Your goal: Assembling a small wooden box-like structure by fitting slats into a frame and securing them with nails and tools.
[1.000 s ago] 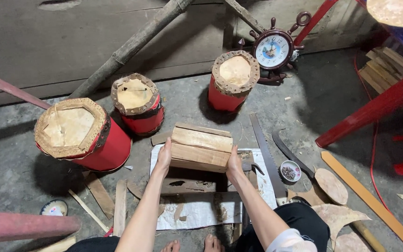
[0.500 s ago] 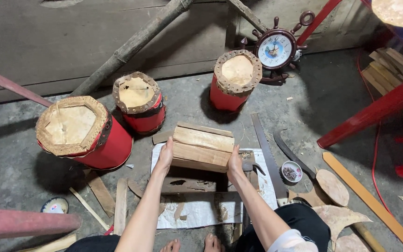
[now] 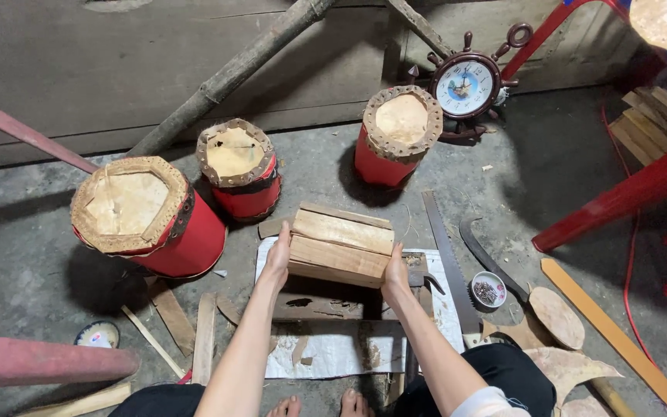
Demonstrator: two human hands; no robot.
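Left hand point(image 3: 278, 259) and right hand point(image 3: 395, 272) press flat against opposite ends of the bundle of wooden slats point(image 3: 340, 245), fingers closed on it, holding it between the palms above the white sheet point(image 3: 333, 351). Just beyond the right fingers lies a handsaw point(image 3: 448, 259), then a small round tin of nails point(image 3: 489, 289) and a dark curved knife point(image 3: 492, 259). Beyond the left fingers stand the large red drum point(image 3: 148, 216) and a smaller red drum point(image 3: 239, 170); a third red drum point(image 3: 395, 135) sits past the bundle, beside a ship-wheel clock point(image 3: 466, 86).
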